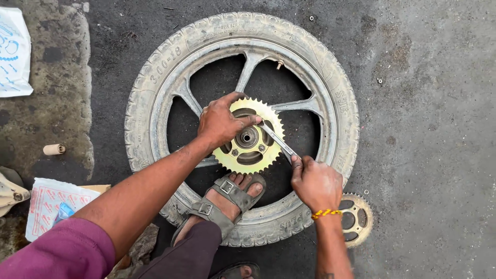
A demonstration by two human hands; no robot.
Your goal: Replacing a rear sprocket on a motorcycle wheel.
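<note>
Right hand (pixel 316 182) gripping spanner (pixel 278 140), left hand (pixel 221 121) pressing sprocket (pixel 252 155)

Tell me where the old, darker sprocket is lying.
In the head view, the worn dark toothed sprocket lies on the ground at lower right, just outside the grey rubber tyre, below the right hand.

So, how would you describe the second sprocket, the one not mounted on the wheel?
Find the wheel lying flat on the ground. Just outside its tyre, beside the right hand, lies the loose sprocket. Unlike the yellow sprocket, it is darker and dirtier.
</note>
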